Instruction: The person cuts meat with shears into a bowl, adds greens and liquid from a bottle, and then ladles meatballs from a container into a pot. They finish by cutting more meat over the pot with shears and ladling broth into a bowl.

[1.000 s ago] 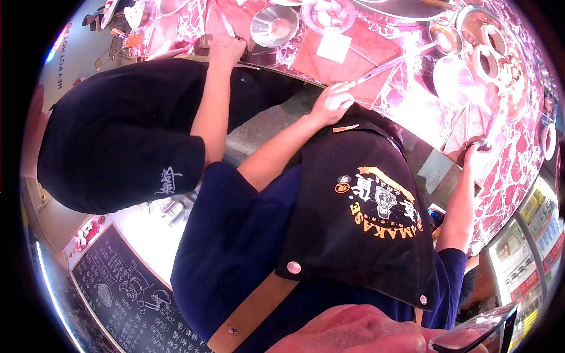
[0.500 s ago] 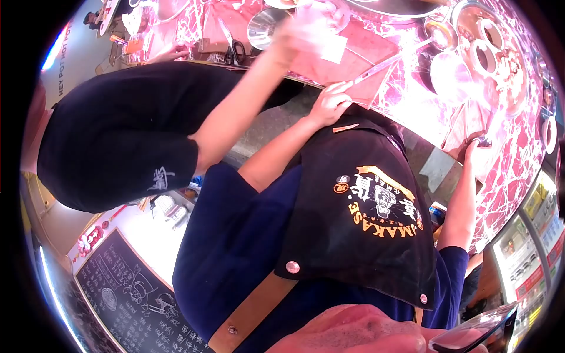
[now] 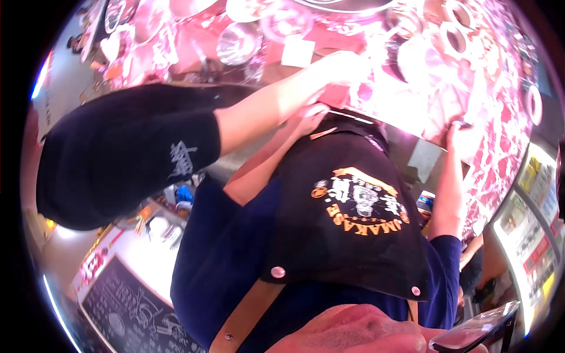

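Observation:
My left hand (image 3: pixel 307 119) is at the near edge of the pink marble-patterned table (image 3: pixel 506 170), its fingers curled and partly covered by a co-worker's forearm (image 3: pixel 271 113). What these fingers hold, if anything, I cannot tell. Further right, my right hand (image 3: pixel 457 136) is closed round a small dark object (image 3: pixel 465 124) at the same edge, close to a brownish sheet (image 3: pixel 438 112). The co-worker's hand (image 3: pixel 347 66) reaches over the table in front of my left hand, washed out by glare.
A white card (image 3: pixel 298 53) lies beyond the co-worker's arm, near a shiny clear bowl (image 3: pixel 238 44). At the back stands a wide round pan (image 3: pixel 347 5). White-rimmed cups (image 3: pixel 454 37) stand at the far right. The co-worker's black sleeve (image 3: pixel 129 159) fills the left side.
The co-worker's arm has swung right and nearer, now crossing in front of my left hand and hiding the long-handled utensil seen beside it. The view has shifted slightly. My right hand stays at the edge.

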Available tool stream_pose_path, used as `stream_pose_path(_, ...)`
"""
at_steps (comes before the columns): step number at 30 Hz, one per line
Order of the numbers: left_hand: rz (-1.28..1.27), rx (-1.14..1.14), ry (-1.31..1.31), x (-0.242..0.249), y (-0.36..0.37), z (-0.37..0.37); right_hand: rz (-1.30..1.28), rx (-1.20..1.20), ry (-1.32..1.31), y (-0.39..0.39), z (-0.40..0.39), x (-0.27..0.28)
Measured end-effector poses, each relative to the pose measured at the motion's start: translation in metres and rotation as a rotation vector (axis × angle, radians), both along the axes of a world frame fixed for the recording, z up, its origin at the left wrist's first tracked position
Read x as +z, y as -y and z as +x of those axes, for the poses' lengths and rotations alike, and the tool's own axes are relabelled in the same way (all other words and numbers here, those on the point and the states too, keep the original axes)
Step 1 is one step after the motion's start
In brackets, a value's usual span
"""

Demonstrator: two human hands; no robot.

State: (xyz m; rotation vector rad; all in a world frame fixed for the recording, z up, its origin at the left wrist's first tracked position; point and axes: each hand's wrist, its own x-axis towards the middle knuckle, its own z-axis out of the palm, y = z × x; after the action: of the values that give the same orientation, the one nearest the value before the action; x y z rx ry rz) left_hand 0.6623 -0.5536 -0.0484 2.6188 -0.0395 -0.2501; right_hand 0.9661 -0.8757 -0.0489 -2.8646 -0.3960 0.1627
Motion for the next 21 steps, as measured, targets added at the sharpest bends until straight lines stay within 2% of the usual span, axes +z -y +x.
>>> stream_pose_path(2,-0.003,-0.015,0.036,0.007,0.002,0.012,0.053,0.044,0.208,0.011,0.007,-0.023)
stream_pose_path(3,-0.009,-0.025,0.054,0.018,0.004,0.014,-0.010,0.014,0.179,0.005,0.000,-0.006)
stream_pose_path(5,-0.017,0.037,0.538,0.082,0.026,-0.018,-0.063,0.000,0.163,0.000,-0.005,0.003)
stream_pose_path(7,-0.421,0.669,0.223,0.000,0.121,-0.111,-0.009,0.015,0.128,0.004,0.002,-0.004)
stream_pose_path(10,-0.601,0.776,0.171,-0.003,0.132,-0.107,0.167,0.074,0.139,0.012,0.008,-0.025)
stream_pose_path(12,-0.596,0.778,0.143,-0.002,0.133,-0.105,0.080,0.072,0.220,0.019,0.014,-0.041)
stream_pose_path(14,-0.637,0.865,0.054,-0.003,0.137,-0.105,0.067,0.053,0.178,0.021,0.016,-0.043)
stream_pose_path(15,-0.625,0.875,0.063,-0.003,0.138,-0.105,0.126,0.072,0.225,0.022,0.015,-0.046)
stream_pose_path(21,-0.583,0.913,0.091,-0.007,0.140,-0.112,0.096,0.078,0.250,0.025,0.019,-0.053)
